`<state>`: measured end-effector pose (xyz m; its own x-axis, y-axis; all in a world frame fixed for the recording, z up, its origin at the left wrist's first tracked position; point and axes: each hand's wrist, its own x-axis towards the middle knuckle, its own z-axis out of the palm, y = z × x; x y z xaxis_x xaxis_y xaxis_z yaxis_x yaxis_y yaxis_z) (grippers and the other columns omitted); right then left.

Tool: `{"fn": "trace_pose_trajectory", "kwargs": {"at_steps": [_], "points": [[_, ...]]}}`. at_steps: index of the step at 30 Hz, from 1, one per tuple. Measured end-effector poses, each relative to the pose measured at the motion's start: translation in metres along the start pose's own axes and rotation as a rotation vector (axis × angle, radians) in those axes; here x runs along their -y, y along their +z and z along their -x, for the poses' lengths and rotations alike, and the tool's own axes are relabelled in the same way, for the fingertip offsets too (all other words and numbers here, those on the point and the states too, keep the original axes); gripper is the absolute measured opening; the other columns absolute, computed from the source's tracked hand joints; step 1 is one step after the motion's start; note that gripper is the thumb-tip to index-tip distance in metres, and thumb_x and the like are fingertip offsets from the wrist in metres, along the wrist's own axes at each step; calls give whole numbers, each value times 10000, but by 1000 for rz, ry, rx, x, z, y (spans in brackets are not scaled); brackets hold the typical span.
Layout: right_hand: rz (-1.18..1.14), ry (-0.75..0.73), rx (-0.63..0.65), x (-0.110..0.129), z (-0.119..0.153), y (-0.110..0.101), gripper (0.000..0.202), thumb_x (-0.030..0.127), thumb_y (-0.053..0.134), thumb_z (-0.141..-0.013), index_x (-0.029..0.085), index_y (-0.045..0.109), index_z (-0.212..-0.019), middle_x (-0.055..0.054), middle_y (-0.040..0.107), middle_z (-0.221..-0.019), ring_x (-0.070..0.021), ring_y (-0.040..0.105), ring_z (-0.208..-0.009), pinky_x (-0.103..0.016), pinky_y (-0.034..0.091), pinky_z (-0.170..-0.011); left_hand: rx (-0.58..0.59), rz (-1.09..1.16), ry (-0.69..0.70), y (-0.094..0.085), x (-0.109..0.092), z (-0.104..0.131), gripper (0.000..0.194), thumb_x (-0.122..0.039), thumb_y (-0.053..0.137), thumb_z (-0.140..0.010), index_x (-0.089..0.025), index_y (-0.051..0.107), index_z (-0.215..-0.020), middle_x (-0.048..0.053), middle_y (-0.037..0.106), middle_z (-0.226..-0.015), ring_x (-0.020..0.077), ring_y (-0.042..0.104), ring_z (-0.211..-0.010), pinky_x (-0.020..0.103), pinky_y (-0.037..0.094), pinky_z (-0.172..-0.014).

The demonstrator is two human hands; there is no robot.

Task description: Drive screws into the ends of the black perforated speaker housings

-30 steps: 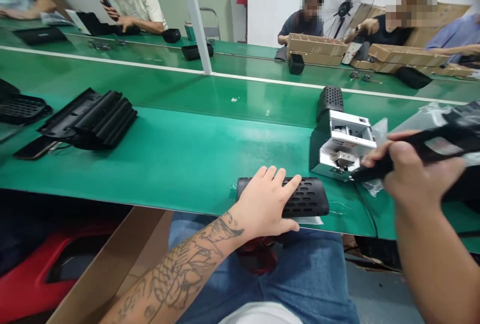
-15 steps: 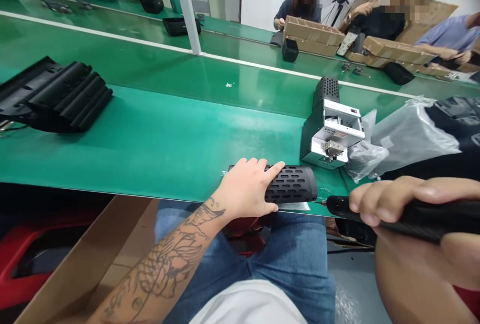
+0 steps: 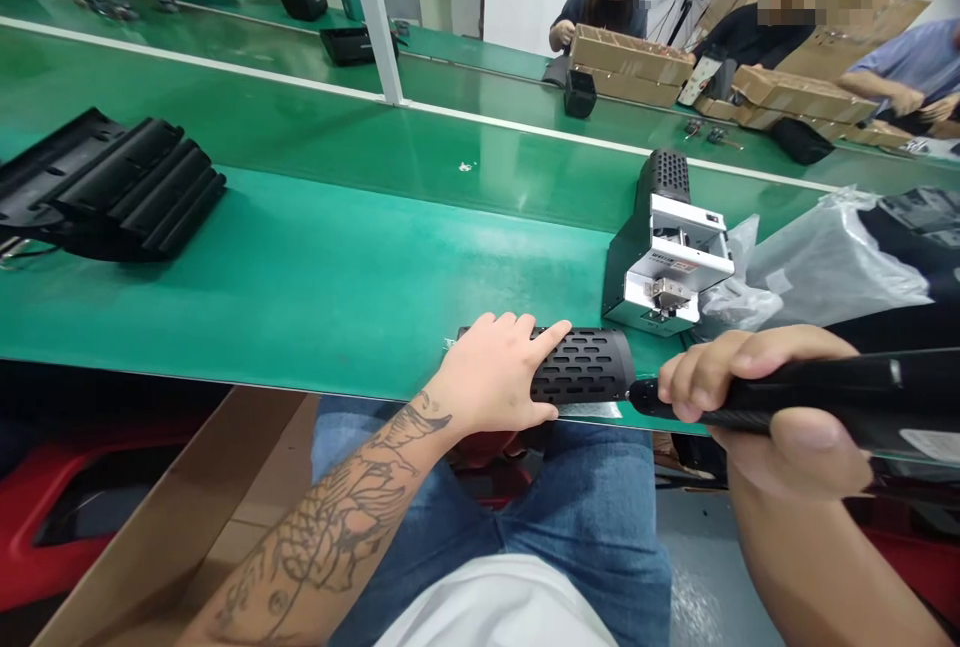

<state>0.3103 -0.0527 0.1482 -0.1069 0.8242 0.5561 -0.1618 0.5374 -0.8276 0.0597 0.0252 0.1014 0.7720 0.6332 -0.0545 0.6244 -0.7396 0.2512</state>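
Observation:
My left hand [image 3: 491, 372] lies over a black slotted housing [image 3: 581, 367] at the table's front edge. Its fingers cross the top and the thumb rests along the near side, gripping it. A thin clear plastic sheet [image 3: 592, 410] shows beneath the housing. In my right hand [image 3: 757, 377] is a black electric screwdriver [image 3: 817, 387], held level with fingers wrapped round it. The bit end meets the right end of the housing, low near its corner; any screw there is too small to make out.
Behind the housing stands a black and silver device [image 3: 667, 267], beside clear plastic bags [image 3: 832, 257]. Ribbed black parts [image 3: 127, 187] lie on the green table [image 3: 337, 287] at left. Across the divider, several people work by cardboard boxes [image 3: 630, 62].
My right hand has moved left with the screwdriver, bringing its tip from a small gap up to the housing's end. My left hand and the housing stay in place.

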Motion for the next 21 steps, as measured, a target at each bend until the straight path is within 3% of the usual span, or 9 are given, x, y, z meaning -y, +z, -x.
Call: {"fn": "trace_pose_trajectory", "kwargs": {"at_steps": [4, 9, 21], "points": [[-46, 14, 27, -5, -1, -1, 270, 347, 743, -938, 177, 726, -1146, -67, 697, -754, -207, 675, -576, -391, 590, -583, 11, -1, 1, -1, 0, -1, 1024, -702, 767, -793, -291, 389, -1651, 127, 673, -1236, 353, 650, -1084, 468, 463, -952], [-59, 30, -29, -5, 0, 6, 239, 337, 791, -923, 172, 740, -1089, -45, 672, -702, -183, 641, -533, -364, 570, -556, 15, 6, -7, -2, -1, -1, 1008, -687, 770, -789, -280, 412, -1639, 127, 676, -1221, 358, 656, -1078, 482, 470, -958], [-81, 47, 32, -8, 8, 4, 275, 375, 749, -965, 207, 695, -1176, -23, 658, -734, -163, 632, -596, -343, 546, -605, 10, 33, -22, -2, -1, -1, 1031, -680, 789, -766, -276, 425, -1643, 124, 685, -1230, 352, 657, -1065, 507, 496, -951]]}}
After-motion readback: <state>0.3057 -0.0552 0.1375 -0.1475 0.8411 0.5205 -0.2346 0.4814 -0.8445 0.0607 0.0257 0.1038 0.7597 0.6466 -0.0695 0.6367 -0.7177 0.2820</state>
